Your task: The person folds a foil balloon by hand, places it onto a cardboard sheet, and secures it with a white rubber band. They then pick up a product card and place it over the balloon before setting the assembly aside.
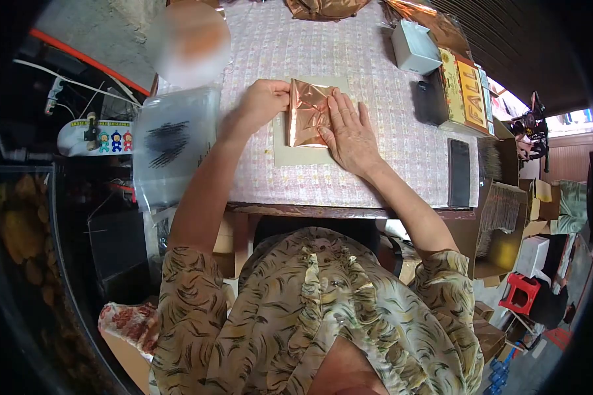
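A shiny copper-coloured foil packet (308,118), rectangular and creased, lies on a flat grey board (303,157) on the table. My left hand (265,104) pinches at its left edge, thumb and fingers pressed together there. Stretched flat, my right hand (352,131) rests on the packet's right side, fingers pointing away from me and thumb near its lower right corner. What lies inside or under the foil is hidden.
Left of the board is a stack of clear plastic sleeves (174,141), with a blurred translucent round container (190,43) behind. A white box (415,47), a yellow box (461,92) and a dark phone-like slab (459,172) stand right. More copper foil (326,8) lies at the far edge.
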The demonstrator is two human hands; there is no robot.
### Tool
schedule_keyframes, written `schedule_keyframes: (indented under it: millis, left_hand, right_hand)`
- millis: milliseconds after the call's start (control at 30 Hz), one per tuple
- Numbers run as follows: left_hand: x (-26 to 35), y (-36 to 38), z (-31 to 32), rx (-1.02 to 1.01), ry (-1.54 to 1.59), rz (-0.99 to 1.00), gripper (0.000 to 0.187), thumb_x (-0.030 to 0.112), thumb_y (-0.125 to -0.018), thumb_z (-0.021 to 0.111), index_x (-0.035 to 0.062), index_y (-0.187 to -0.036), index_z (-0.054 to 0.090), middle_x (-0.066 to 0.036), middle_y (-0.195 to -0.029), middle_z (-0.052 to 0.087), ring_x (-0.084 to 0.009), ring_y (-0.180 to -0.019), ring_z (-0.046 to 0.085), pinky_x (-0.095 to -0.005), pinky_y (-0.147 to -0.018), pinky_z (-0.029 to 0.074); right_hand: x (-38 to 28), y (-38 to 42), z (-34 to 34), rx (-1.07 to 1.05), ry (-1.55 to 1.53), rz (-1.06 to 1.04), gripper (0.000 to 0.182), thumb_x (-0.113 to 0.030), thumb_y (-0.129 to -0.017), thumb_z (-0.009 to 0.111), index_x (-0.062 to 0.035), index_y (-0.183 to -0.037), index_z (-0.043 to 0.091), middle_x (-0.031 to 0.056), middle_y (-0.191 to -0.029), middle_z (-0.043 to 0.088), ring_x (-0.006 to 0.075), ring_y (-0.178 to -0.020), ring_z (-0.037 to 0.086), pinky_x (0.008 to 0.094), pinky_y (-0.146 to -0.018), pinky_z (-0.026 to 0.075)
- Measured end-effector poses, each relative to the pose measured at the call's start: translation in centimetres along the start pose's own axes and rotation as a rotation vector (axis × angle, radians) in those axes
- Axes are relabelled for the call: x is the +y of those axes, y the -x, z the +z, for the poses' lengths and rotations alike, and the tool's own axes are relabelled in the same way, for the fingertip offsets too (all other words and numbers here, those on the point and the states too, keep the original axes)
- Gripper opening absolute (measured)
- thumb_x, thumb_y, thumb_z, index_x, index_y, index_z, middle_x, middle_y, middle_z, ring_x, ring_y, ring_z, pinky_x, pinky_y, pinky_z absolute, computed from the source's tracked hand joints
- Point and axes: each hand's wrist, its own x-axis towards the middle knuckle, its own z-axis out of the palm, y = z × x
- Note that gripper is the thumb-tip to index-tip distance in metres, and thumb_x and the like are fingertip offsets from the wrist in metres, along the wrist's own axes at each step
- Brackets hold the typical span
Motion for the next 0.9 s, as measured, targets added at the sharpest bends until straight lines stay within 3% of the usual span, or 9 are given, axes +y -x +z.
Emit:
schedule_keyframes:
  millis: [133, 267, 333, 467, 567, 633, 767, 833, 900]
  left_hand:
    - [0.3, 0.4, -0.4, -0.067, 0.379, -0.076, 0.046, 0.018, -0.102, 0.062, -0.0083, -0.138, 0.053, -0.021, -0.127, 0.066, -0.0222, -0.113, 0.068, -0.0353, -0.098, 0.056]
    - [0.3, 0.0, 0.1, -0.063, 0.604, -0.232, 0.049, 0.022, -0.101, 0.064, -0.0072, -0.139, 0.051, -0.022, -0.128, 0.065, -0.0216, -0.112, 0.067, -0.0348, -0.092, 0.057]
    - [0.9, 0.5, 1.5, 0.059, 0.059, -0.046, 0.045, 0.02, -0.099, 0.067, -0.0069, -0.133, 0.054, -0.019, -0.12, 0.067, -0.0205, -0.104, 0.068, -0.0326, -0.084, 0.057]
    - [-0.6, -0.2, 1.7, 0.124, 0.058, 0.02, 0.043, 0.016, -0.094, 0.074, -0.004, -0.128, 0.057, -0.015, -0.11, 0.068, -0.0184, -0.094, 0.067, -0.0303, -0.078, 0.055]
    - [0.4, 0.9, 1.9, 0.24, -0.232, -0.087, 0.05, 0.012, -0.089, 0.078, 0.0001, -0.133, 0.056, -0.012, -0.104, 0.068, -0.0198, -0.094, 0.067, -0.0315, -0.078, 0.056]
    - [-0.3, 1.4, 2.2, 0.422, -0.562, 0.169, 0.058, 0.01, -0.085, 0.079, 0.0047, -0.138, 0.055, -0.013, -0.118, 0.067, -0.0254, -0.106, 0.067, -0.0342, -0.087, 0.055]
    - [-0.2, 2.6, 2.6, 0.452, -0.682, 0.432, 0.06, 0.022, -0.087, 0.078, 0.0042, -0.139, 0.054, -0.014, -0.147, 0.053, -0.0327, -0.133, 0.051, -0.0448, -0.106, 0.045]
    - [0.0, 2.9, 3.0, 0.283, -1.222, 0.621, 0.069, 0.039, -0.091, 0.073, 0.0081, -0.148, 0.049, -0.013, -0.159, 0.04, -0.0332, -0.146, 0.036, -0.0554, -0.117, 0.031]
    - [-0.5, 2.9, 3.5, 0.19, -1.175, 0.596, 0.076, 0.051, -0.093, 0.064, 0.0088, -0.152, 0.042, -0.013, -0.162, 0.035, -0.0325, -0.15, 0.029, -0.0571, -0.12, 0.021]
  right_hand:
    - [0.0, 0.0, 0.2, -0.015, 0.009, 0.011, 0.071, -0.043, -0.108, 0.037, 0.0031, -0.159, 0.021, 0.0188, -0.169, 0.016, 0.0332, -0.155, 0.019, 0.0529, -0.126, 0.012]
    - [0.0, 0.0, 0.1, -0.018, 0.026, 0.009, 0.072, -0.044, -0.108, 0.036, 0.0025, -0.16, 0.02, 0.0184, -0.169, 0.016, 0.033, -0.156, 0.018, 0.0528, -0.126, 0.012]
    - [0.0, 0.0, 0.3, -0.02, 0.025, 0.008, 0.072, -0.045, -0.108, 0.036, 0.0023, -0.16, 0.019, 0.0183, -0.169, 0.016, 0.0327, -0.156, 0.017, 0.0525, -0.126, 0.012]
    - [-0.1, 0.0, 0.2, -0.028, 0.028, 0.018, 0.072, -0.046, -0.108, 0.035, 0.0018, -0.16, 0.018, 0.0181, -0.169, 0.016, 0.0318, -0.156, 0.016, 0.0515, -0.126, 0.011]
    - [-0.2, 0.0, 0.0, -0.04, 0.036, 0.026, 0.072, -0.046, -0.108, 0.035, 0.0016, -0.16, 0.019, 0.018, -0.169, 0.017, 0.0314, -0.156, 0.016, 0.051, -0.127, 0.01]
    - [-0.2, 0.0, -0.1, -0.036, 0.032, 0.027, 0.072, -0.045, -0.108, 0.035, 0.0017, -0.16, 0.02, 0.0181, -0.168, 0.017, 0.0315, -0.156, 0.016, 0.0512, -0.126, 0.01]
    - [-0.2, 0.0, 0.0, -0.025, 0.033, 0.02, 0.071, -0.044, -0.108, 0.037, 0.0025, -0.159, 0.022, 0.0185, -0.168, 0.018, 0.0318, -0.156, 0.018, 0.052, -0.126, 0.012]
    - [-0.1, 0.0, -0.1, -0.024, 0.039, 0.017, 0.071, -0.044, -0.108, 0.038, 0.003, -0.159, 0.022, 0.0188, -0.168, 0.018, 0.032, -0.156, 0.018, 0.0524, -0.126, 0.012]
    - [-0.1, 0.2, 0.0, -0.029, 0.046, 0.009, 0.071, -0.044, -0.108, 0.038, 0.0034, -0.159, 0.023, 0.019, -0.168, 0.018, 0.0322, -0.156, 0.019, 0.0528, -0.126, 0.013]
